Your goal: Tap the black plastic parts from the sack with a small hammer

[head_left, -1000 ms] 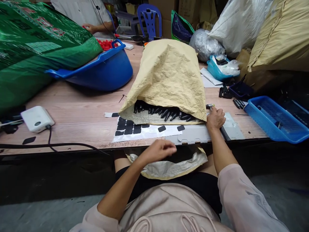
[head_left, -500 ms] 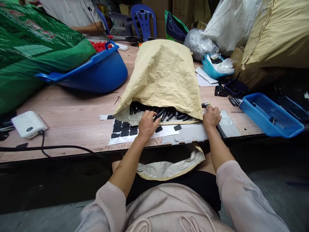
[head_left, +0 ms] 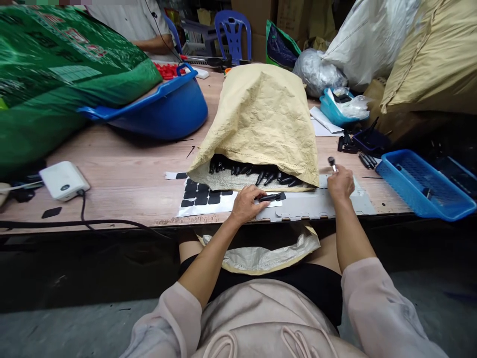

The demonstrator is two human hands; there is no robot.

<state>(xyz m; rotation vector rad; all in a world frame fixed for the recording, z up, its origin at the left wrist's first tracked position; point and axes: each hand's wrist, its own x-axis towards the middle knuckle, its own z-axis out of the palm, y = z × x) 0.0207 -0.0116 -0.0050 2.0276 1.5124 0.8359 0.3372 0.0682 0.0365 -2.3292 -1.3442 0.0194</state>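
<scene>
Worn: pale pink top (head_left: 261, 323), looped cords (head_left: 223, 345) in front; sleeves (head_left: 376, 303) end well behind left hand (head_left: 246, 204) and right hand (head_left: 340, 183); black garment (head_left: 298, 288) at lap

Workbench scene: no legible text. Green sack (head_left: 55, 74), left of tan sack (head_left: 261, 114), bears red lettering, pale printed grid, both too blurred to read.

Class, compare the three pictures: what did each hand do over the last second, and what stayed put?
The left hand rose from the lap, reached into the mouth of the sack, then drew back holding one black piece. The right hand, beside the sack's corner, tipped its tool upright. The sack, sticker sheet and blue basket stayed put.
</scene>
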